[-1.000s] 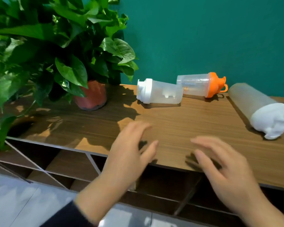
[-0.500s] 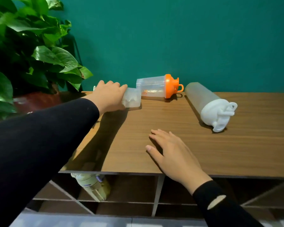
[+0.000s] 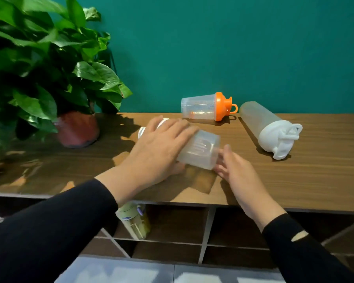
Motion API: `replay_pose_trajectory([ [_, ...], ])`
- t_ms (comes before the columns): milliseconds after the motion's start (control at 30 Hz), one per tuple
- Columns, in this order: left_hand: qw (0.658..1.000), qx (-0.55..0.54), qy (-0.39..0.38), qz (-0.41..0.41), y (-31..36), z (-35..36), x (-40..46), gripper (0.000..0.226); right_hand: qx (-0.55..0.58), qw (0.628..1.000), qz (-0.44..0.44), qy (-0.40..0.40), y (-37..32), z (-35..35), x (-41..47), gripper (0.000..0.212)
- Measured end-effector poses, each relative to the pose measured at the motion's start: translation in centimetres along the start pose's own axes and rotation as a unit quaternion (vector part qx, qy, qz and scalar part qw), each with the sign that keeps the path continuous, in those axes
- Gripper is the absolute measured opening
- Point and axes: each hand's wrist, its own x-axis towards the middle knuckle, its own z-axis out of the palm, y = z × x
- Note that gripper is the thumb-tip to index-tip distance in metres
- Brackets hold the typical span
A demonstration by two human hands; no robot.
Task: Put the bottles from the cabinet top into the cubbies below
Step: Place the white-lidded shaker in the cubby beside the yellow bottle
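My left hand grips a clear white-lidded bottle lying sideways over the middle of the wooden cabinet top. My right hand touches the bottle's base end with its fingertips, fingers apart. An orange-lidded clear bottle lies on its side at the back by the wall. A larger frosted bottle with a white lid lies to its right. Below the top, a yellowish-green bottle stands tilted in a cubby.
A leafy potted plant in a reddish pot stands at the left of the cabinet top. A teal wall runs behind. Cubbies with slanted and straight dividers open below the front edge. Grey floor shows at the bottom.
My left hand has pulled the white-lidded bottle from the back toward the front middle. My right hand rose from resting flat on the top and met the bottle's base.
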Motion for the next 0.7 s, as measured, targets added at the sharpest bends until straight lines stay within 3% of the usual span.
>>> replay_pose_trajectory([
  [67,0.999,-0.018,0.005,0.044,2.6,-1.7,-2.8,0.075,0.227,0.961,0.118,-0.108,-0.5,-0.2,-1.6,0.074],
  [100,0.998,-0.021,0.011,0.062,3.7,-2.3,-4.3,0.071,0.274,0.934,0.144,-0.181,-0.6,-0.3,-2.7,0.080],
  [200,0.990,-0.027,0.039,0.131,5.9,-3.6,-8.8,0.053,0.267,0.873,0.133,-0.386,0.5,-0.2,-6.2,0.084],
  [300,0.982,-0.062,0.035,0.175,7.1,-4.3,-13.5,0.047,0.265,0.847,0.125,-0.443,2.4,1.3,-9.7,0.082],
  [400,0.961,-0.257,0.080,0.064,8.7,-3.8,-18.6,0.049,0.213,0.891,0.120,-0.381,4.3,2.9,-12.8,0.097],
  [467,0.910,-0.382,0.138,-0.082,10.2,-3.0,-21.3,0.051,0.092,0.932,0.113,-0.331,5.5,3.8,-13.9,0.105],
  [500,0.869,-0.433,0.147,-0.190,11.3,-2.7,-21.9,0.055,0.034,0.942,0.107,-0.316,6.0,4.4,-14.1,0.109],
  [567,0.743,-0.535,0.072,-0.397,13.6,-1.8,-22.0,0.072,-0.047,0.951,0.115,-0.282,7.4,5.5,-14.3,0.111],
  [633,0.610,-0.619,-0.052,-0.492,14.9,0.0,-21.3,0.077,-0.091,0.956,0.137,-0.241,8.7,6.3,-14.0,0.108],
  [667,0.587,-0.622,-0.068,-0.514,14.8,0.8,-20.6,0.075,-0.099,0.960,0.137,-0.223,9.5,6.5,-13.7,0.106],
  [700,0.588,-0.614,-0.063,-0.523,14.5,1.8,-20.0,0.075,-0.102,0.965,0.131,-0.203,10.4,6.7,-13.2,0.104],
])
